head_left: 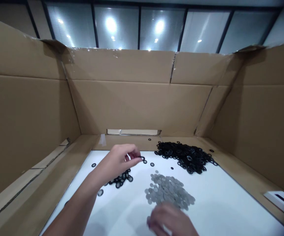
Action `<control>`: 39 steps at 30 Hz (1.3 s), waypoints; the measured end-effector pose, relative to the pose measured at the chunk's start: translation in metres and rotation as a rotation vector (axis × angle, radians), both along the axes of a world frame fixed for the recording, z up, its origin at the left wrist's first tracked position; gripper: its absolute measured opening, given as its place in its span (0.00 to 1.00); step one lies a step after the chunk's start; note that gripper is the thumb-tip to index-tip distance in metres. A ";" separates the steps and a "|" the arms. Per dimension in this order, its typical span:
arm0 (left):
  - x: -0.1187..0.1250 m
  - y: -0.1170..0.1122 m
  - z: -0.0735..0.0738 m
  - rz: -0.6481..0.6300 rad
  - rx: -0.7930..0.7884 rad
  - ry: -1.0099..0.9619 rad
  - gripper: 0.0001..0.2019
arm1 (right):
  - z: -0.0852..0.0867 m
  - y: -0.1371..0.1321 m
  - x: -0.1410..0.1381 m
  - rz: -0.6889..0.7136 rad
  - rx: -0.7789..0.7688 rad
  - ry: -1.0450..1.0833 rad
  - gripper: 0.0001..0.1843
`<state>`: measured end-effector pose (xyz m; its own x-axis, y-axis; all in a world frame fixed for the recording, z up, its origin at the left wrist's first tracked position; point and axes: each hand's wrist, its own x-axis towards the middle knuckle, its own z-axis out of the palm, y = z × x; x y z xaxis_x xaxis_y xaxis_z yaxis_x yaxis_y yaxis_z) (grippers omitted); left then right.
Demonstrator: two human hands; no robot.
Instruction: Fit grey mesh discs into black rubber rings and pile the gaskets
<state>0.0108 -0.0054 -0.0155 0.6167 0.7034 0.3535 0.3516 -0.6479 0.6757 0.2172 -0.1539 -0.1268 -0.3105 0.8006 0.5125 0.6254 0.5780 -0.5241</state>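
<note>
My left hand (123, 159) reaches over the white board, thumb and fingers pinched at the edge of a black ring (142, 158). Just beyond its fingertips lie a small ring with a grey centre (145, 162) and another ring (152, 164). Under my left wrist is a small heap of black rings with grey centres (122, 179), partly hidden by the arm. My right hand (170, 219) is blurred, its fingers curled together at the near edge of a pile of flat grey discs (168, 190). Whatever its fingertips hold is too smeared to name.
A large pile of black rings (186, 155) covers the board's far right corner. Tall cardboard walls (137, 105) surround the white board (215, 203). A white slotted box (283, 203) is at the right. Single rings (94, 165) lie scattered at the left.
</note>
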 end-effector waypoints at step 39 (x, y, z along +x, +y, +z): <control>0.001 -0.007 0.007 0.050 -0.197 -0.931 0.05 | 0.125 0.106 -0.065 -0.107 0.172 0.752 0.03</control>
